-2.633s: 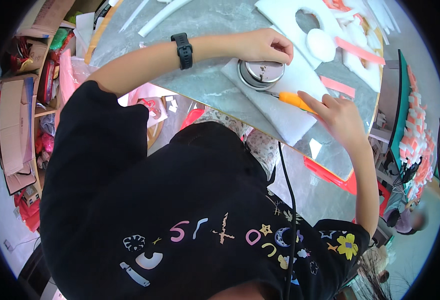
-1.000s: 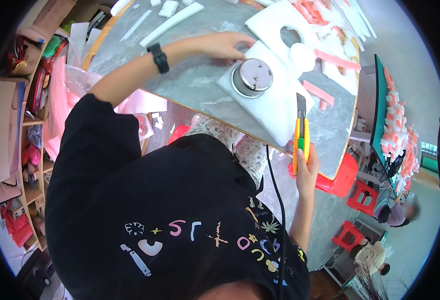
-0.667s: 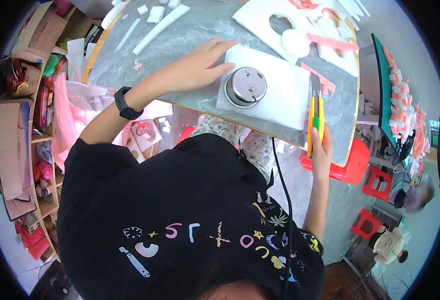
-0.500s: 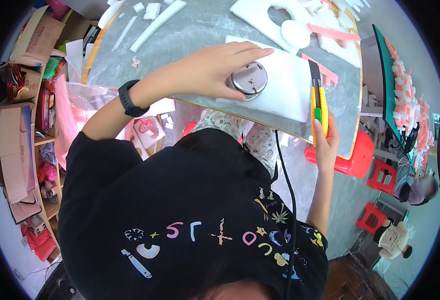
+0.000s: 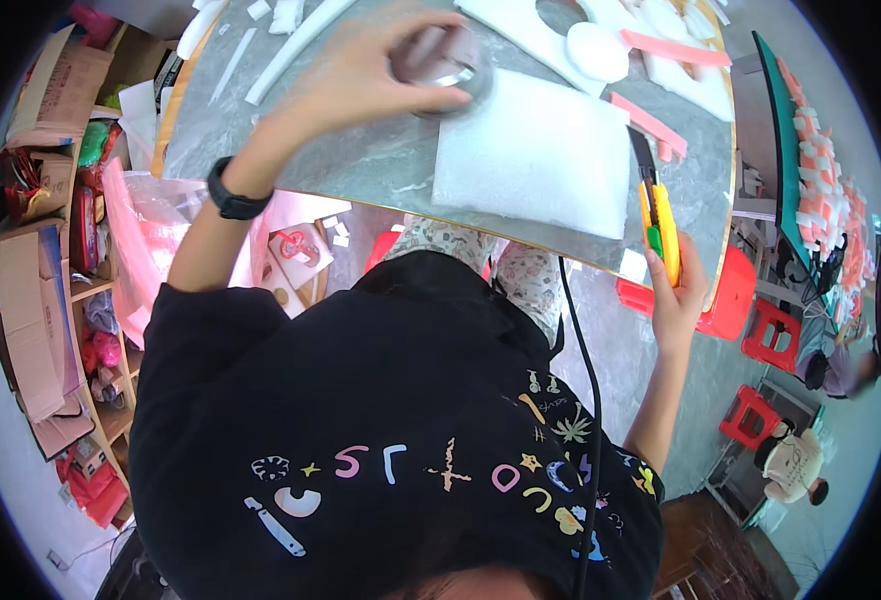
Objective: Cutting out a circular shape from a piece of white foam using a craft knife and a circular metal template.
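My left hand (image 5: 371, 75) is wrapped round a round, shiny metal container (image 5: 439, 62), blurred by motion, over the table's middle left. A dark band circles my left wrist. Beside the container lies a white rectangular foam sheet (image 5: 531, 150), flat along the table's near edge. My right hand (image 5: 679, 285) grips a yellow utility knife (image 5: 664, 225) with a green slider. Its dark blade points up and away, its tip close to the sheet's right edge.
The grey table (image 5: 361, 155) has a wooden rim. Foam offcuts, a pink foam strip (image 5: 651, 122) and a holed white foam piece (image 5: 516, 30) lie on it. A red stool (image 5: 731, 295) stands under the right edge; shelves with boxes (image 5: 61, 100) line the left. Two people sit at far right.
My left hand has carried the metal container off the foam sheet, up and to the left. My right hand and the knife have shifted slightly right, with the knife now leaning left.
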Demonstrator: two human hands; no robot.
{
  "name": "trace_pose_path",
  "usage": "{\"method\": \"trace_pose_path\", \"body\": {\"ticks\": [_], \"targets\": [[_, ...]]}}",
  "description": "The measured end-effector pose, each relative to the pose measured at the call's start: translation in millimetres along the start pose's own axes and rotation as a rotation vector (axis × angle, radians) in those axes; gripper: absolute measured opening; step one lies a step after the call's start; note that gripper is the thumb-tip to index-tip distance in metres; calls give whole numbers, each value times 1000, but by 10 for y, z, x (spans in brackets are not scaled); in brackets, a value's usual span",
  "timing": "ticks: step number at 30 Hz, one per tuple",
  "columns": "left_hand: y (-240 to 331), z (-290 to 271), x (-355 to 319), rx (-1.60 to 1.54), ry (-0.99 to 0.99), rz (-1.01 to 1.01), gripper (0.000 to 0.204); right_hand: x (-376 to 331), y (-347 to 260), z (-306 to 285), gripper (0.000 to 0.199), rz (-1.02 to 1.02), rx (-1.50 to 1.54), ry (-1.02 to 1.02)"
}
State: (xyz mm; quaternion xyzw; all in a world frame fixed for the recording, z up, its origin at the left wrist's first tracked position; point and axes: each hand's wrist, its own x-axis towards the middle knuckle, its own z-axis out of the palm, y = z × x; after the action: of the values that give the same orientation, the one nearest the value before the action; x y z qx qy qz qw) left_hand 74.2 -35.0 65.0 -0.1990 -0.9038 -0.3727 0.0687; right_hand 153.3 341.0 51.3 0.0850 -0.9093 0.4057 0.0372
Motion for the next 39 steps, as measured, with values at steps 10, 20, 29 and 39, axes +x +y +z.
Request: {"method": "trace_pose_path", "body": {"ticks": [10,20,29,39], "targets": [[-381,-117,-226,342,66,-194,58,87,-323,95,28,-37,-158,-210],[-446,-71,-291,58,-62,-247,77,265,-425,158,28,-80,-196,-281],[361,630,-857,-859,205,-558,51,444,-141,491,22,145,532,-155],[125,465,-286,-818,-251,-495,35,335,41,507,27,162,702,-151]]}}
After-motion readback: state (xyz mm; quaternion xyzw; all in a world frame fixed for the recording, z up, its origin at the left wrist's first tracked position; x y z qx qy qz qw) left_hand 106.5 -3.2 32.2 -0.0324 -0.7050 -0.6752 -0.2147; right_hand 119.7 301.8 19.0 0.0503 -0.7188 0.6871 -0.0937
